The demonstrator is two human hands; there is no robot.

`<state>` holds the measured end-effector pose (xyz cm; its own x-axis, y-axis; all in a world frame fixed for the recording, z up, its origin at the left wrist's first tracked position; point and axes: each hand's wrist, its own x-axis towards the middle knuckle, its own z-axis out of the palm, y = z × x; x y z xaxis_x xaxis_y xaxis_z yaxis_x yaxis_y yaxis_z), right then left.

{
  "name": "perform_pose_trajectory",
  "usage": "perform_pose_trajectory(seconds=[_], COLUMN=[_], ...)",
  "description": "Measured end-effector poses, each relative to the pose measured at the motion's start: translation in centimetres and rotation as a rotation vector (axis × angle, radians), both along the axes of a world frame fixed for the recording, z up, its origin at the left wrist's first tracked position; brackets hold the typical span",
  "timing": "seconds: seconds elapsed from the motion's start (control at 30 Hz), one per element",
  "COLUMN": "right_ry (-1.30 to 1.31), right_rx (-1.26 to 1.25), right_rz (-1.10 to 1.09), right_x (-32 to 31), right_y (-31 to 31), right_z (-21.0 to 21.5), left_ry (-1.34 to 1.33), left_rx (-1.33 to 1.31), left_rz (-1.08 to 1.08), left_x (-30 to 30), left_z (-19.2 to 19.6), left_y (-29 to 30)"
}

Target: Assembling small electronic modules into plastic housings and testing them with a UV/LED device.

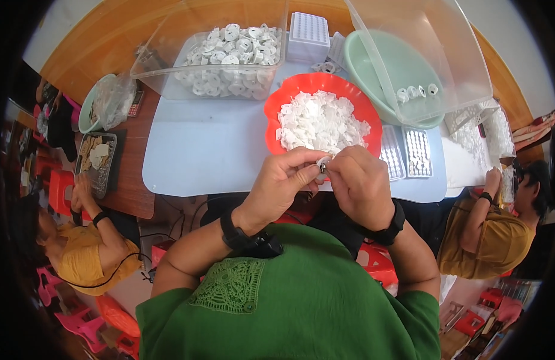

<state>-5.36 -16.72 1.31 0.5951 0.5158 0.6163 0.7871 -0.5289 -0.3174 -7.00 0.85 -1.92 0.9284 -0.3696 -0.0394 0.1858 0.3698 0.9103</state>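
My left hand (284, 180) and my right hand (356, 183) meet just in front of a red scalloped bowl (283, 99). Both pinch one small white and grey plastic part (323, 162) between their fingertips. The bowl is heaped with small flat white plastic pieces (319, 123). Each of my wrists carries a black band. The hands hover over the near edge of a pale blue table sheet (205, 150).
A clear tub (169, 78) of white round parts stands at the back left, a green basin (361, 60) with a few round parts at the back right under a tilted clear lid (433, 54). White grid trays (409, 153) lie right of the bowl. Two other people sit at left and right.
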Motion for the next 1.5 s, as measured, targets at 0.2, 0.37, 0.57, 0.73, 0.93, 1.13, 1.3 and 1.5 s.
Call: perform_pose_trajectory(seconds=[0.2, 0.37, 0.57, 0.73, 0.93, 1.13, 1.3, 1.5], right_ry=[0.564, 0.837, 1.038, 0.112, -0.072, -0.163, -0.171, -0.117], right_rx=[0.249, 0.468, 0.737, 0.223, 0.147, 0.107, 0.106, 0.125], right_rz=[-0.135, -0.063, 0.028, -0.087, -0.032, -0.011, -0.03, -0.017], right_x=[-0.3, -0.3, -1.1, -1.6, -1.8, -2.5, -2.6, -2.4], right_y=[-0.4, -0.6, -0.2, 0.3, 0.3, 0.3, 0.5, 0.3], right_z=[0.9, -0.4, -0.9, -0.4, -0.4, -0.2, -0.3, 0.0], left_ry=[-0.095, -0.083, 0.057, 0.029, -0.023, -0.184, -0.309, -0.142], left_rx=[0.026, 0.002, -0.138, -0.241, -0.062, -0.171, 0.091, -0.023], left_rz=[-0.038, -0.057, -0.096, -0.033, -0.011, -0.047, 0.002, -0.064], left_x=[-0.2, -0.2, -0.1, -0.1, -0.7, -0.8, -0.8, -0.9], left_z=[-0.1, -0.3, -0.9, -0.4, 0.2, 0.2, 0.5, 0.5], left_y=[0.5, 0.3, 0.3, 0.0, 0.0, 0.0, 0.3, 0.7])
